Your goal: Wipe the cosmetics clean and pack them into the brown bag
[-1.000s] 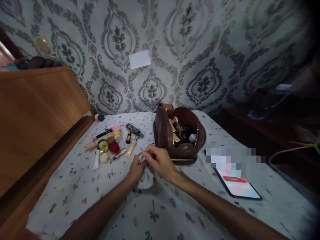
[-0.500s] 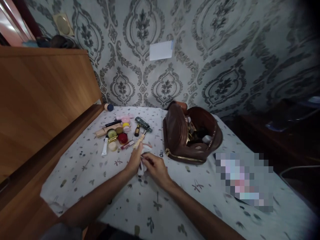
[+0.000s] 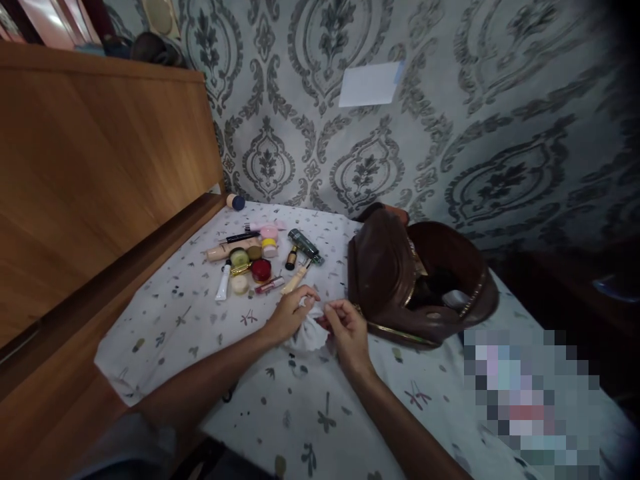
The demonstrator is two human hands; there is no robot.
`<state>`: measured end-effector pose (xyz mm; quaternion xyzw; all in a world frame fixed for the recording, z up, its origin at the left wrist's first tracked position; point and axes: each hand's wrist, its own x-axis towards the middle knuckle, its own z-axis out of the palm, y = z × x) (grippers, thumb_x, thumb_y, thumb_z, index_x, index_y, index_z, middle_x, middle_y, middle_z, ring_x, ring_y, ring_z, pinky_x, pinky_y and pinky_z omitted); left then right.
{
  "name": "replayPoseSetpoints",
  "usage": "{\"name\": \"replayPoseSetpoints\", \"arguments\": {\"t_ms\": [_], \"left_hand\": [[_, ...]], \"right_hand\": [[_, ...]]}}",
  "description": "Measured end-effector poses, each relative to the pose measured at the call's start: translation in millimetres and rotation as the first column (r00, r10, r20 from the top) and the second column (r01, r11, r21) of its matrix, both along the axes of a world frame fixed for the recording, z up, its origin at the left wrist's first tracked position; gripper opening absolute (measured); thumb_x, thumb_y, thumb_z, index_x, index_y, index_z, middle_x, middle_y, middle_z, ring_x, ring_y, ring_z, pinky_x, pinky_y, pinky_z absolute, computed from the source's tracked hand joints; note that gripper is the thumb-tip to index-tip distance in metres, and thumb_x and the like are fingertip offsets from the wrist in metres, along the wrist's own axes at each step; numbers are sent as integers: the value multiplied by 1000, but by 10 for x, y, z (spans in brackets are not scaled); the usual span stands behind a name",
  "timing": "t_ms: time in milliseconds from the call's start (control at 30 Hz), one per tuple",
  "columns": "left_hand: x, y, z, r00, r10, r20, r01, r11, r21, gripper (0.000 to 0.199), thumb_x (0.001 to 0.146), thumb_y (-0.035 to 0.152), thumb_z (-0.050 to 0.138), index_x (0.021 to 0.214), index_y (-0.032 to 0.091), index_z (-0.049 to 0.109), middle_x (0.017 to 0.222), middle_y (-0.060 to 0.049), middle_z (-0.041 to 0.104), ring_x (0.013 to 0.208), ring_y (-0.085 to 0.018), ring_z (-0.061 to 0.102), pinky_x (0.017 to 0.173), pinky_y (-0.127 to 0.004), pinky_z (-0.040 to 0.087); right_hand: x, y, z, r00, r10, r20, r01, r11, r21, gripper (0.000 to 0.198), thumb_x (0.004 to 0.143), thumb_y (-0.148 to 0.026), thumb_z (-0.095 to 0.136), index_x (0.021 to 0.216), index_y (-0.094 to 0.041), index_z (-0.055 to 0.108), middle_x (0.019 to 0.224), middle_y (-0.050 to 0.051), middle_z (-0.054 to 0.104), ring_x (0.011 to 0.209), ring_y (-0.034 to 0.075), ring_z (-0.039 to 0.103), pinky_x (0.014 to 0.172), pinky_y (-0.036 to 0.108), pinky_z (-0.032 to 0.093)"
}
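A crumpled white cloth hangs between my two hands, low over the patterned sheet. My left hand pinches its upper left side. At its right edge, the fingers of my right hand are bent and closed on it; whether something small lies inside the folds cannot be made out. Just beyond my left fingers lies a slim cream-coloured tube. Close by are a lip gloss, a red jar, a small dark bottle and a dark green container.
An open brown bag stands right of my hands, with items inside. Several more cosmetics, including a white tube and a pink item, lie to the left. A wooden panel borders the left side; a blurred-out item lies right.
My hands have drawn apart, the right one moving rightward, and the white cloth is spread wider between them. The view has shifted, so the scene sits differently in frame.
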<state>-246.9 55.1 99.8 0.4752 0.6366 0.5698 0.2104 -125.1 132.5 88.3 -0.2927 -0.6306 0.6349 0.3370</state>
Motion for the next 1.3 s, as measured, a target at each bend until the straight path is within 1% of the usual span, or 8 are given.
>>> {"name": "replayPoseSetpoints", "arguments": {"t_ms": [233,500,700,967,1067,1167,1233,1300], "left_hand": [[47,-19,40,999,-17,-49,13,996,-92,26,89,39,48,75,19,55,65,3,53,65,-15,49,64,-25,38],[52,-24,34,1000,1,-31,-5,994,-113,33,90,44,49,69,19,53,62,4,50,63,-13,47,64,-24,37],[57,-28,13,991,42,-130,-69,975,-210,18,84,32,51,73,20,56,58,6,49,54,-12,42,56,-24,32],[-2,-40,46,941,96,-325,-174,960,-220,10,84,26,49,81,23,58,59,5,54,57,-14,50,60,-24,36],[-66,-58,88,911,130,-392,-216,959,-184,12,87,27,48,86,23,59,65,4,58,57,-14,51,61,-25,36],[-211,-66,156,902,200,-383,-282,944,-172,15,89,29,46,91,23,59,68,4,60,55,-14,52,61,-24,38],[-383,-74,237,876,256,-409,-349,921,-171,17,89,28,45,93,22,60,72,2,63,61,-15,56,63,-24,41],[-627,-91,361,818,288,-498,-418,892,-172,19,89,25,45,96,21,61,81,0,67,72,-17,61,69,-26,44]], "right_hand": [[-1,-1,-8,997,65,-38,-66,997,-27,42,76,-60,68,76,-19,57,53,-3,55,41,9,46,39,20,34],[-16,25,-45,995,84,-54,-86,996,-36,46,72,-63,71,75,-18,58,58,-2,59,42,9,50,40,20,35],[-17,17,-43,992,115,-49,-116,993,-24,46,75,-63,69,76,-18,58,52,-3,54,41,9,46,39,20,32],[-14,26,-63,992,121,-19,-122,992,-24,43,76,-60,68,76,-18,58,55,-2,56,41,9,47,39,20,32],[-12,27,-63,993,120,-19,-120,992,-21,40,76,-57,68,75,-18,57,57,-2,57,42,9,48,39,20,32],[-6,22,-56,992,123,-19,-124,992,-5,37,77,-54,67,75,-19,57,59,-2,58,43,9,49,39,19,33],[-4,18,-49,992,121,-20,-121,993,-1,36,78,-53,66,74,-19,57,59,-2,58,43,9,50,39,19,33],[-4,15,-45,993,116,-25,-116,993,-5,36,78,-53,67,74,-19,56,59,-2,57,42,9,49,38,19,33]]}}
